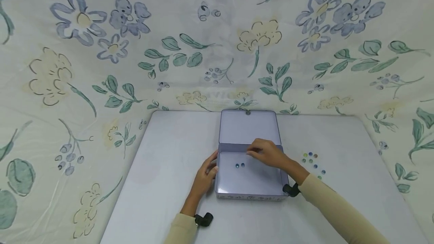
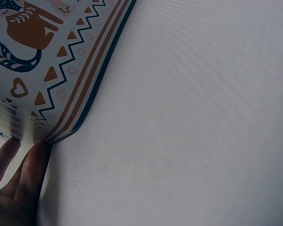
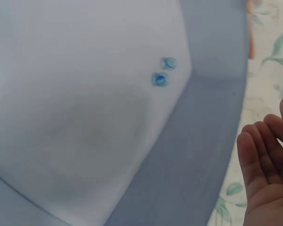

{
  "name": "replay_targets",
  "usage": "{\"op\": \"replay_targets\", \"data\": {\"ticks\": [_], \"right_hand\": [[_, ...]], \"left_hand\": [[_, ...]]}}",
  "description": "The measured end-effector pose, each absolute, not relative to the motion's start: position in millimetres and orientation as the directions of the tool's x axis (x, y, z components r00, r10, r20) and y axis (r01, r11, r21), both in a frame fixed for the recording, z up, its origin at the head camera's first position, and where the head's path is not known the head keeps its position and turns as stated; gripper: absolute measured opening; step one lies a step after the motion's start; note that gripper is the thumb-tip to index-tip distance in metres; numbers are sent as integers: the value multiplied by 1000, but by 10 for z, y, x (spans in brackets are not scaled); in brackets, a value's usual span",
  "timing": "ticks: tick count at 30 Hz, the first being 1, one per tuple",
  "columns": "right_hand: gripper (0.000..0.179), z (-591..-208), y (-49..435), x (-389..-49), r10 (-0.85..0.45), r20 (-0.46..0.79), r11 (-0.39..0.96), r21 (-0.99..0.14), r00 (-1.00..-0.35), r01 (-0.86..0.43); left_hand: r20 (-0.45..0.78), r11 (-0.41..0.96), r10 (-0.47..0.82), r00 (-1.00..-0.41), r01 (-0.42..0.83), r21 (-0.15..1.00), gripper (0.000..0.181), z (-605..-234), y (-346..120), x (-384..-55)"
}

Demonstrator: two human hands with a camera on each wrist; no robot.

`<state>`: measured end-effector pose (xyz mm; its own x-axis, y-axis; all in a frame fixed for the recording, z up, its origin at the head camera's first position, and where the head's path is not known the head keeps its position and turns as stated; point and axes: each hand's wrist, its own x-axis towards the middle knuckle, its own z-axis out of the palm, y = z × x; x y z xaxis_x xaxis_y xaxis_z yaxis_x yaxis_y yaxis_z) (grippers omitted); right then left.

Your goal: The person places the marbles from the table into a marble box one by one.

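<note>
A shallow lilac metal box (image 1: 251, 183) lies on the white table, its hinged lid (image 1: 249, 127) folded back. Two blue glass marbles (image 3: 165, 71) sit close together on its floor. My left hand (image 1: 202, 178) rests against the box's left side; in the left wrist view its fingertips touch the patterned wall (image 2: 80, 70) near a corner. Above the back part of the box hovers my right hand (image 1: 269, 153), fingers bent and thumb near them in the head view. From the right wrist, the fingers (image 3: 262, 155) look extended side by side, nothing visible between them and the thumb.
Several coloured glass marbles (image 1: 310, 160) lie loose on the table to the right of the box, beside the right forearm. A floral sheet (image 1: 190, 67) hangs behind and around the white table (image 1: 162, 150).
</note>
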<state>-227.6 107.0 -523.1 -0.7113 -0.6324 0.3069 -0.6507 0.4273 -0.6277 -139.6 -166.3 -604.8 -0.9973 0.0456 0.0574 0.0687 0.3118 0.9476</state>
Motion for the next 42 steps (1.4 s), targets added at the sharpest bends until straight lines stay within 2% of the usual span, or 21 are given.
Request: {"op": "replay_targets", "data": {"ticks": [5, 12, 22, 31, 42], "right_hand": [[11, -5131, 1266, -2203, -602, 328, 432, -633, -728, -642], [11, -4997, 1629, -2073, -519, 334, 489, -639, -787, -593], [13, -5034, 2172, -1897, -337, 349, 563, -669, -874, -484], [18, -5068, 2569, -1779, -182, 244, 617, -726, -953, -304], [28, -5166, 2878, -1763, -29, 212, 692, -701, -977, -173]], "left_hand": [[49, 324, 59, -997, 66, 944, 55, -6053, -1676, -1400], [30, 334, 53, -998, 46, 941, 54, -6034, -1672, -1399], [28, 319, 39, -999, 40, 947, 55, -6069, -1684, -1315], [33, 333, 48, -998, 47, 942, 54, -6047, -1674, -1343], [45, 329, 45, -998, 57, 942, 54, -6011, -1660, -1358]]}}
